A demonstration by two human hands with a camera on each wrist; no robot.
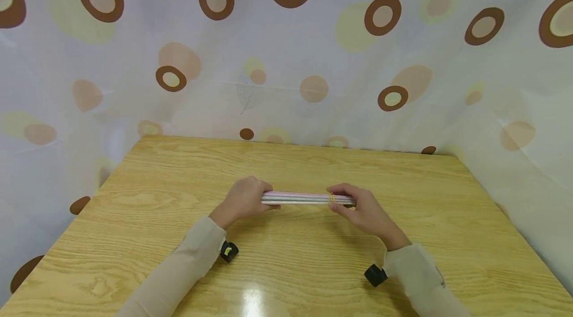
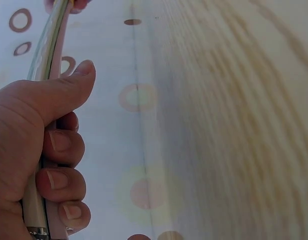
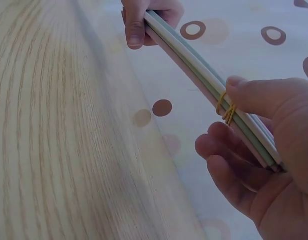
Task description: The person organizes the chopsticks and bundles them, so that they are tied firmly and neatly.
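The bundle of sticks point(image 1: 297, 198) is held level above the table point(image 1: 286, 262), stretched sideways between the person's two hands. The sticks are thin and straight, in pale pink, pale green and white, and lie close alongside one another. The left hand point(image 1: 244, 198) grips one end: in the left wrist view its fingers are curled round the sticks and its thumb lies across them. A shiny metal-looking bit shows at the bottom end there, too little of it visible to say more. The right hand point(image 1: 362, 210) holds the bundle near the other end, pinching it between thumb and fingers, with the thumb tip just beside the rubber band point(image 1: 332, 198). That band is yellow and wound round the sticks in several loops, nearer the right hand than the left. The middle stretch of the bundle between the hands is bare.

Both arms wear light beige sleeves point(image 1: 190, 255), and a small black device point(image 1: 229, 251) sits at each wrist. The table has a yellowish wood grain and a bright glare spot near its front. Behind it hangs a pale sheet point(image 1: 277, 108) printed with brown rings and faded peach and yellow spots.
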